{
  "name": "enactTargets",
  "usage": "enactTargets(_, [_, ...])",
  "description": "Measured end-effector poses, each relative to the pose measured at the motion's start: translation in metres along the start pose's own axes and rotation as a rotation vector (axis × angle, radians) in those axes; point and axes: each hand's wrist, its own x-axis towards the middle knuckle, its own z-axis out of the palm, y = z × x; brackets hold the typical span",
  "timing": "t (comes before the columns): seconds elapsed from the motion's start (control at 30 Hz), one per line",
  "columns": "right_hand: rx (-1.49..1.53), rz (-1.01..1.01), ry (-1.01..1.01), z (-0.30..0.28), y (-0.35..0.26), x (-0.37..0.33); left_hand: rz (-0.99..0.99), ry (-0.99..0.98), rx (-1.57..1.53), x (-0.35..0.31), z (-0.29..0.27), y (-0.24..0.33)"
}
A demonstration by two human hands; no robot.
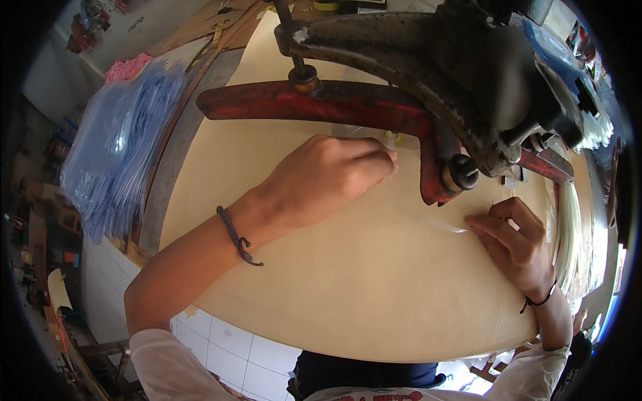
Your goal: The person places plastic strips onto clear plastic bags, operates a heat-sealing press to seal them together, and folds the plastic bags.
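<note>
My left hand (338,168) is closed in a pinch just in front of a worn red metal bar (321,103). What its fingers hold, if anything, is hidden; a small clear and yellow piece (393,139) shows beside the fingertips. Lower and to the right, my right hand (513,237) has thumb and forefinger pressed together on the end of a thin clear plastic strip (451,228). Both hands are over a tan sheet-covered tabletop (348,287). The bar hangs from a dark metal machine arm (401,50) above them.
A thick stack of clear bluish plastic sheets (127,144) lies on the left, with a pink bundle (127,68) behind it. On the right edge hangs a bundle of pale strips (568,234). The bar's angled end (435,180) comes down between my hands.
</note>
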Motion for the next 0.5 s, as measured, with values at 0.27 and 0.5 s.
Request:
enactTargets(0.27, [0.011, -0.012, 0.002, -0.0023, 0.0028, -0.0011, 0.011, -0.006, -0.017, 0.0022, -0.0018, 0.0004])
enactTargets(0.5, [0.006, -0.019, -0.017, -0.0044, 0.0010, 0.0003, 0.010, 0.011, -0.015, 0.0001, -0.0009, 0.0017])
